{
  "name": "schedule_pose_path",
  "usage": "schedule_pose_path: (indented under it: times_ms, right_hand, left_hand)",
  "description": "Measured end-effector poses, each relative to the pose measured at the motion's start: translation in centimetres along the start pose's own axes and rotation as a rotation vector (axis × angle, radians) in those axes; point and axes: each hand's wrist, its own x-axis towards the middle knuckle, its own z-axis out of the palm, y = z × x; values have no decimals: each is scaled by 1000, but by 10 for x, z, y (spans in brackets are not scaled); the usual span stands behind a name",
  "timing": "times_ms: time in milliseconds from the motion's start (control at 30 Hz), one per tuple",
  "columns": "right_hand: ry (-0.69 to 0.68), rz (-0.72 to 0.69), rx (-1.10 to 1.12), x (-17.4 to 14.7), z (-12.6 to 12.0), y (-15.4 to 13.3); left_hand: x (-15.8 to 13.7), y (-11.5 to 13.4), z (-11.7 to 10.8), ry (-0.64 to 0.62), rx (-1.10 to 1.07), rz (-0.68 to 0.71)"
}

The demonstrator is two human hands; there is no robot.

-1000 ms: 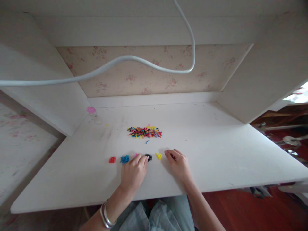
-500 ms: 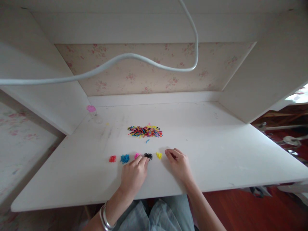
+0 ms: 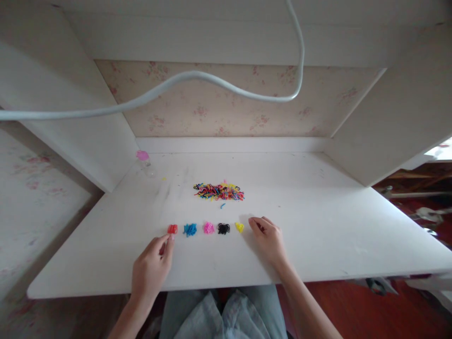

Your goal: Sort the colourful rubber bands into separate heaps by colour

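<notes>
My left hand (image 3: 151, 263) has its thumb and forefinger pinched at the near edge of a small heap of red rubber bands (image 3: 172, 229); whether a band is between the tips is hidden. To its right, in a row, lie heaps of blue rubber bands (image 3: 190, 230), pink rubber bands (image 3: 208, 228), black rubber bands (image 3: 223, 229) and yellow rubber bands (image 3: 239, 227). Just right of the yellow heap rests my right hand (image 3: 267, 238), fingers curled and tips together, with nothing visible in them. Farther back is a mixed pile of coloured rubber bands (image 3: 219, 192).
One blue band (image 3: 222, 205) lies apart, in front of the mixed pile. A clear bottle with a pink cap (image 3: 142, 155) is at the back left of the white desk (image 3: 318, 226). A white cable (image 3: 197, 75) hangs across the view above.
My left hand has gone left from the black heap to the red one, uncovering the pink heap. My right hand stays beside the yellow heap. The view has shifted slightly.
</notes>
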Motion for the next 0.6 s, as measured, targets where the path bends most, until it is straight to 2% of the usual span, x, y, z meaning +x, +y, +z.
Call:
schedule_pose_path:
  times_ms: [133,333,600]
  right_hand:
    - [-44,-83,-148,9,0,-27]
    - [-227,-183,-396,38,20,-72]
    - [-313,-172,-609,60,52,-77]
  left_hand:
    - [-1,-20,-1,-4,-5,-74]
    - [-6,-13,2,-24,-76,-71]
    - [-10,-15,1,0,-83,-46]
